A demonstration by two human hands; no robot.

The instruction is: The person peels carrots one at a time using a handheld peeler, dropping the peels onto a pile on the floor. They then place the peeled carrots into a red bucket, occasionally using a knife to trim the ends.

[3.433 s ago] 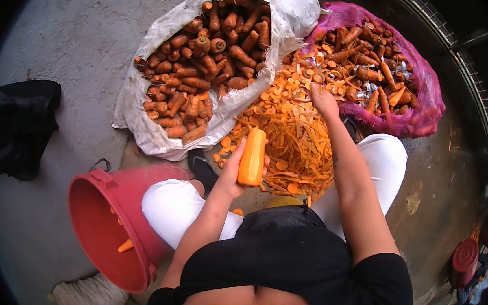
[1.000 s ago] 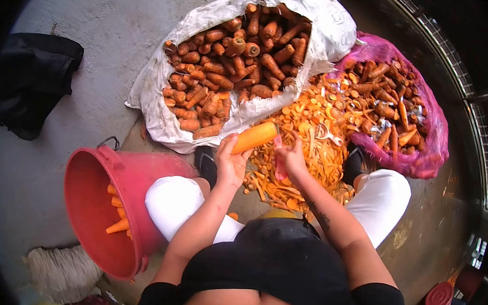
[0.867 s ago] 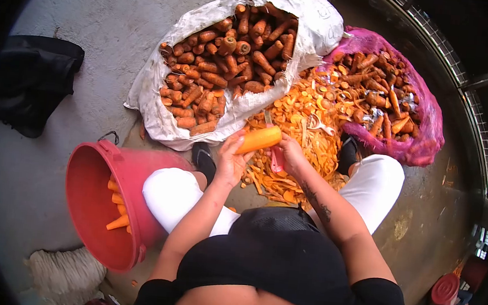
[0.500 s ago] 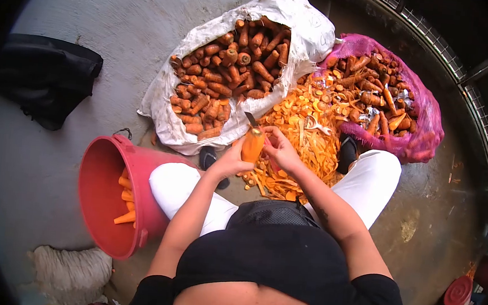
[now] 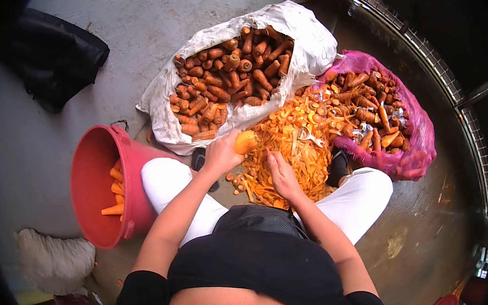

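Carrot (image 5: 246, 143), peeled, held in left hand (image 5: 222, 153); right hand (image 5: 281, 176) apart from it, can't tell what that grip holds.

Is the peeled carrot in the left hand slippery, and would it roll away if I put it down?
The peeled carrot is probably slippery, since its bare surface looks smooth. Its rounded sides might let it roll. It looks thick, so probably stiff.

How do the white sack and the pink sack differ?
The white sack looks larger than the pink sack. The white sack shows only carrots, while the pink sack mixes slimmer-looking ones with silvery scraps. Both lie open with their contents showing.
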